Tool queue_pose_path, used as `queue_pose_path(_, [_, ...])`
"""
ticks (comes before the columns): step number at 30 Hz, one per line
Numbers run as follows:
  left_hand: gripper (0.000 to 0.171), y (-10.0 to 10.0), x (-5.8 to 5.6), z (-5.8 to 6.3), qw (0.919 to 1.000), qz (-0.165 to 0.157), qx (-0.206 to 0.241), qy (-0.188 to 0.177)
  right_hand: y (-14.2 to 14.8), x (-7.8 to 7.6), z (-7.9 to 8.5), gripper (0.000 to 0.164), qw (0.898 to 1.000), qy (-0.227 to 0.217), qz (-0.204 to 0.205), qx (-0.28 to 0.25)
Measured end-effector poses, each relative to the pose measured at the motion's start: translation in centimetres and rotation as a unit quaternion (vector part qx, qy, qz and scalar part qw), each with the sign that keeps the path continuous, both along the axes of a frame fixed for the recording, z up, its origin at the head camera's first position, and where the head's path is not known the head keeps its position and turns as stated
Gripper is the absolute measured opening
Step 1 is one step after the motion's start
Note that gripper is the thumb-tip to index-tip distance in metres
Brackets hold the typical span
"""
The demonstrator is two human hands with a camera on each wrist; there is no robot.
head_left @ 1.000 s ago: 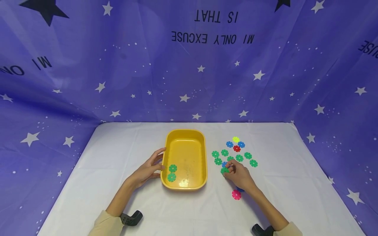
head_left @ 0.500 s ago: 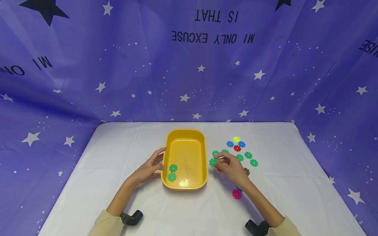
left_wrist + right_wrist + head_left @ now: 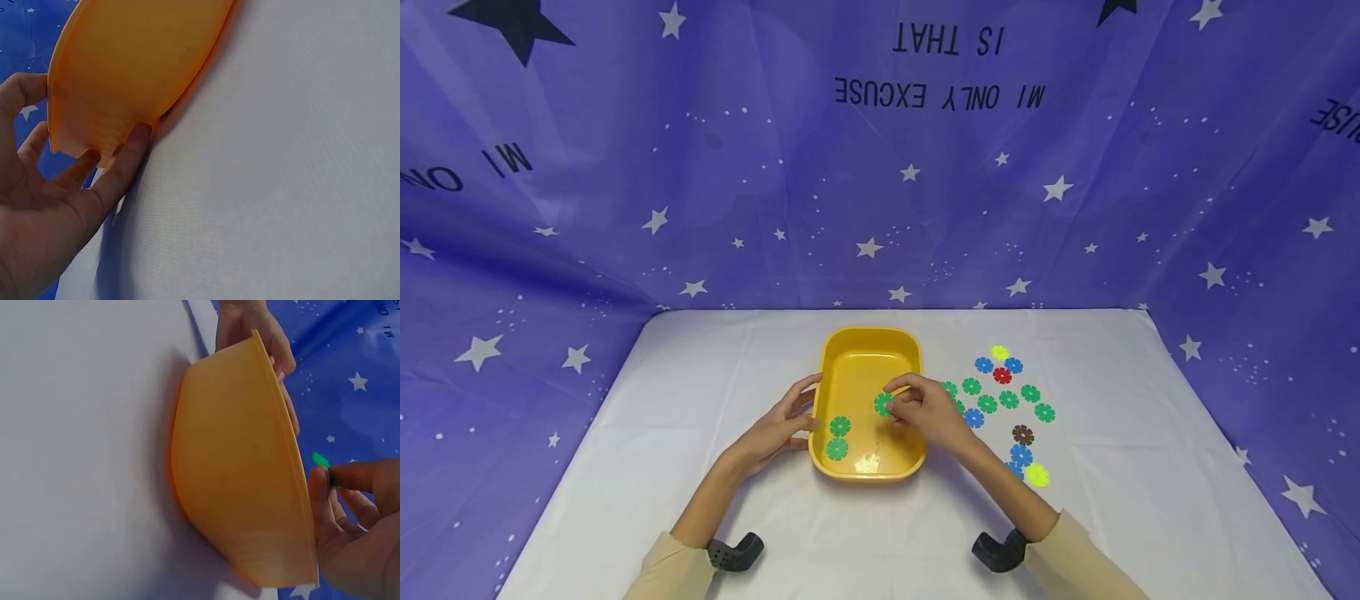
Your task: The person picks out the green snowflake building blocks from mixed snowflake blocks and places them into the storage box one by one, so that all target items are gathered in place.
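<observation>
A yellow plastic tub (image 3: 857, 379) stands on the white-covered table, two green notched plastic discs (image 3: 838, 437) lying at its left side. My left hand (image 3: 773, 433) rests against the tub's left side; in the left wrist view its spread fingers (image 3: 125, 159) touch the rim and outer wall. Over the tub's right half, my right hand (image 3: 928, 410) pinches a green notched disc (image 3: 882, 405) between thumb and index finger. The right wrist view shows that green disc (image 3: 320, 460) edge-on above the rim, partly hidden by the fingertips.
Several more discs lie right of the tub: green discs (image 3: 1009, 399), blue discs (image 3: 1021, 455), a red disc (image 3: 1002, 376), a brown disc (image 3: 1022, 435) and yellow discs (image 3: 1037, 475). A purple star-printed cloth (image 3: 880, 208) hangs behind the table (image 3: 1142, 467).
My right hand has lifted a green disc from the table and carried it left, over the tub. The brown disc and lower blue and yellow ones now show. My left hand has stayed put.
</observation>
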State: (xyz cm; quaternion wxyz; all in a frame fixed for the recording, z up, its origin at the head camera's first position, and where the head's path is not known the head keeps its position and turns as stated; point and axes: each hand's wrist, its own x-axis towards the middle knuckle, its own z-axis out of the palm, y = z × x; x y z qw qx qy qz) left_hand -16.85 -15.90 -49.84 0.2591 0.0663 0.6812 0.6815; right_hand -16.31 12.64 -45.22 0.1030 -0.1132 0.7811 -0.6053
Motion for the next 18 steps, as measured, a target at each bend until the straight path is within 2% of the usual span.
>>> queue_pose_path(8, [0.079,0.1,0.0,0.1,1.0000,0.002,-0.004,-0.006,-2.6,-1.2,0.1,0.018,0.999,-0.027,0.007,0.027])
queue_pose_path(18, [0.079,0.2,0.0,0.1,0.9999,0.010,-0.005,-0.012,-4.6,-3.0,-1.3,0.018,0.997,-0.043,-0.004,0.071])
